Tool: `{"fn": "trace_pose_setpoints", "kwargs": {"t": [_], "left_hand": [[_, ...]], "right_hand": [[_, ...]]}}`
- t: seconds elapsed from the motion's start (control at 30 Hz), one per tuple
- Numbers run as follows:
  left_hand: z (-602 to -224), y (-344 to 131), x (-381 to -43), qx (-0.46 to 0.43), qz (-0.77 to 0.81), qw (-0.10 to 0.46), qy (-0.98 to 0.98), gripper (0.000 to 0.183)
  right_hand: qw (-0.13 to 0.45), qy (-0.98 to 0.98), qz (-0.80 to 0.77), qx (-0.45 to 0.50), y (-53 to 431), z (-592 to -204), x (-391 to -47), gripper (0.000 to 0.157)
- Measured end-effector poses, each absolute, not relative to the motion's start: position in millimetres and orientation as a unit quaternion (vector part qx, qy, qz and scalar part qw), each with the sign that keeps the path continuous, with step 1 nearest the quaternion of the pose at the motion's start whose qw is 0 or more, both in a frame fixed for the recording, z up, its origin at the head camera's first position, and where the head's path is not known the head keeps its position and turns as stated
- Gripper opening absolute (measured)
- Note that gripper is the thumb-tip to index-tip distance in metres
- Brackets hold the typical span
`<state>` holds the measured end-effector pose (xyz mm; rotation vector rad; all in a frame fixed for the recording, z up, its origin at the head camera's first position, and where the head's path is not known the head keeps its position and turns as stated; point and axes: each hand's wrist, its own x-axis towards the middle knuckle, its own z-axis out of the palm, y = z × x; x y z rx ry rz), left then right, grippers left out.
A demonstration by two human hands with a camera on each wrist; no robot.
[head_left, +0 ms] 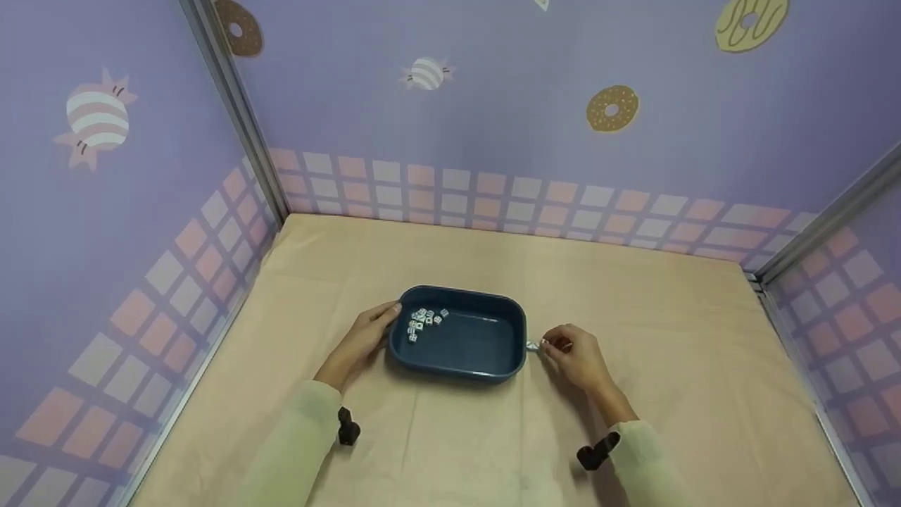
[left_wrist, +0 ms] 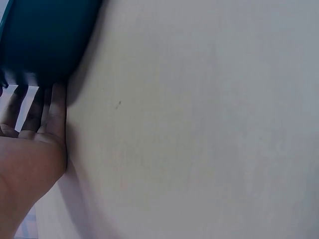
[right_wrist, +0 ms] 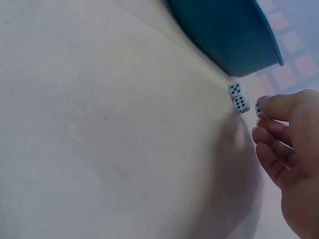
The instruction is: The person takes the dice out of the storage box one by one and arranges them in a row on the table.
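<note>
A dark blue rectangular tray point(head_left: 457, 366) with rounded corners lies on the cloth, holding several white dice point(head_left: 420, 325) at its left end. My left hand point(head_left: 362, 341) is at the tray's left end, its fairly straight fingers point(left_wrist: 58, 107) touching the outer wall. Beyond the right end, my right hand point(head_left: 577, 355) pinches one white die point(right_wrist: 259, 109) with blue dots between thumb and forefinger. Two more dice point(right_wrist: 239, 98) sit touching each other on the cloth, between that hand and the tray wall.
A pale beige cloth point(head_left: 338, 274) covers the table. Purple walls point(head_left: 507, 91) printed with sweets and donuts stand at the back and both sides, with metal posts point(head_left: 243, 120) in the corners. A black wrist mount point(head_left: 598, 451) sticks out from the right sleeve.
</note>
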<state>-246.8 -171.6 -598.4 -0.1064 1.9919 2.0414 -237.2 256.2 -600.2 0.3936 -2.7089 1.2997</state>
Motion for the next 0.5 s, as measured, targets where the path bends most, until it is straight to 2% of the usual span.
{"fn": "trace_pose_setpoints", "kwargs": {"t": [0.5], "left_hand": [[-598.8, -171.9, -247.0, -0.045, 0.692, 0.136, 0.708, 0.063]], "right_hand": [[0.041, -0.898, 0.42, 0.126, 256.4, -608.1, -237.0, 0.014]]}}
